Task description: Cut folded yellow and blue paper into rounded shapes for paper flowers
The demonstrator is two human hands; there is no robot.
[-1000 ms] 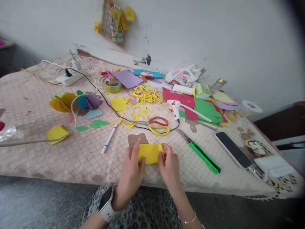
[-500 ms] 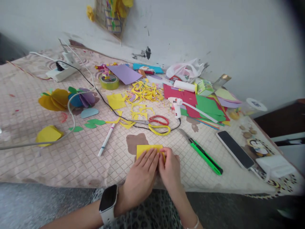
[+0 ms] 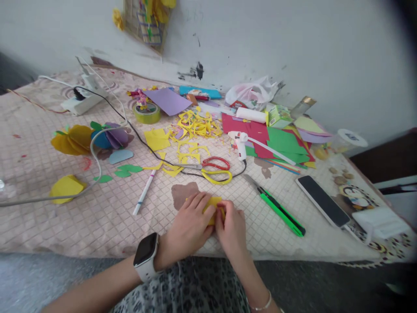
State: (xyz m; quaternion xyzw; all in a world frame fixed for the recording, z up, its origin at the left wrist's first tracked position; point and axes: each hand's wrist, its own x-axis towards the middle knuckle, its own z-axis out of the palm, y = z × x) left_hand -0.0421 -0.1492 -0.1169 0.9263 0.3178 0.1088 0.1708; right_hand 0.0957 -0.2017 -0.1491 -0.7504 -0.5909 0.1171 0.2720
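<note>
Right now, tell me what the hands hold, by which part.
A yellow, straight-edged, paper-like sheet: the right hand pinches its right edge, while the left hand lies over its left part, hiding any grip there.

No lettering, brand or number is legible. Faint figure-like marks (image 3: 194, 15) on the white painted wall (image 3: 309, 52) cannot be read with certainty. Printing on the green-and-white rectangular carton (image 3: 279, 117) and the round white jar lid (image 3: 352, 137) is too small.
</note>
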